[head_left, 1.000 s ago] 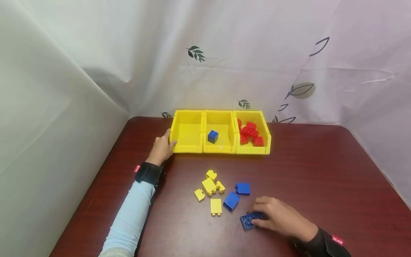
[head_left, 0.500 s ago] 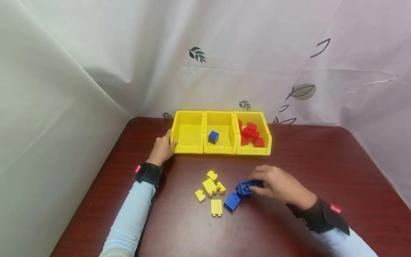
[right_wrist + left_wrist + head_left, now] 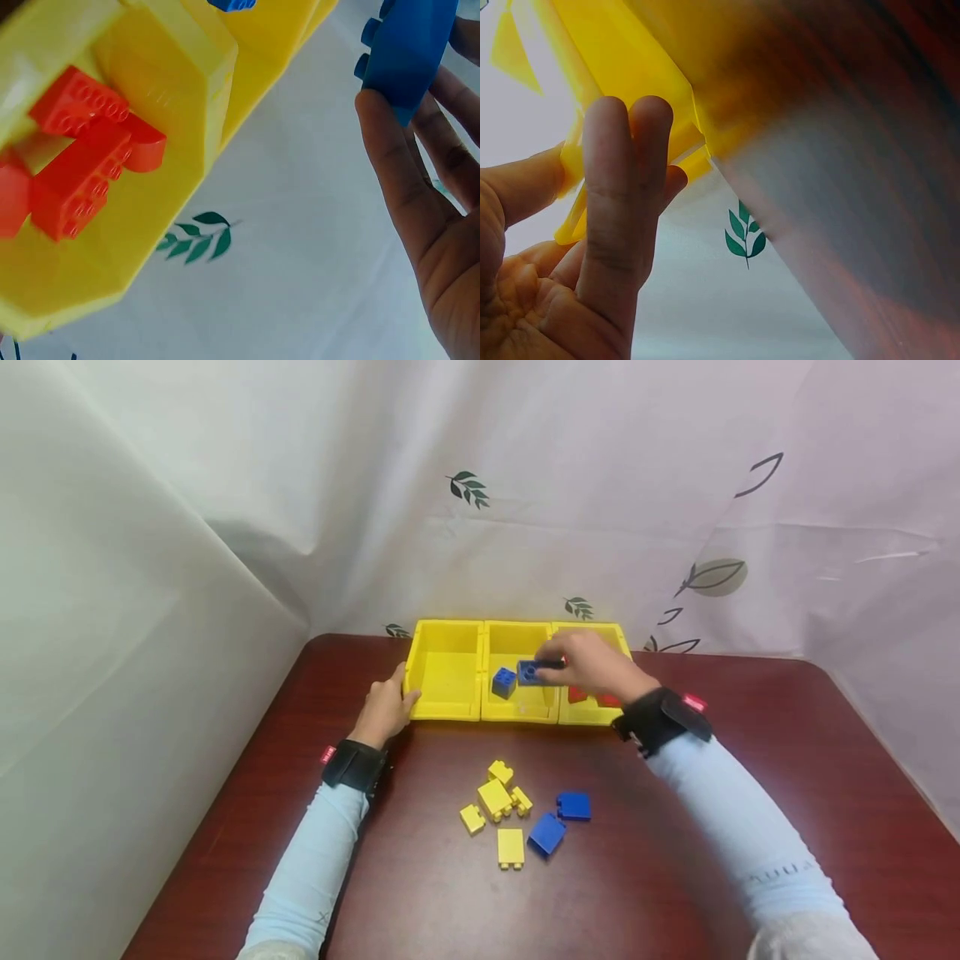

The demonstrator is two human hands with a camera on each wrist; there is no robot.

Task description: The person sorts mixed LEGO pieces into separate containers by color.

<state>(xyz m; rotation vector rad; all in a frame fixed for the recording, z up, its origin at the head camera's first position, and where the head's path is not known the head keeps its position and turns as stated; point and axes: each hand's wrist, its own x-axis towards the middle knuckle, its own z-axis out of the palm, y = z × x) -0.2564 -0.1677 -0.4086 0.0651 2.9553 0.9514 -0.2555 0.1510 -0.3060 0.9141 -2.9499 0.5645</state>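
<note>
My right hand (image 3: 588, 662) pinches a blue toy brick (image 3: 529, 672) between thumb and fingers, held over the middle yellow bin (image 3: 519, 713). Its studs face sideways in the right wrist view, where the brick (image 3: 411, 56) shows large. Inside that middle bin lies a smaller blue brick (image 3: 504, 682). At the left, my left hand (image 3: 381, 710) grips the outer side of the left yellow bin (image 3: 448, 710), thumb at its front corner. Several red bricks (image 3: 79, 180) lie in the right bin (image 3: 592, 716), partly hidden by my right hand in the head view.
On the dark red table (image 3: 450, 893), several yellow bricks (image 3: 495, 798) lie loosely grouped. Beside them are two blue bricks, one nearer (image 3: 547, 835) and one farther (image 3: 574, 806). A pale curtain (image 3: 360, 510) hangs behind the bins.
My right hand has picked the blue brick up from the table and carried it forward and left to above the middle bin. The left hand has kept its place on the left bin.
</note>
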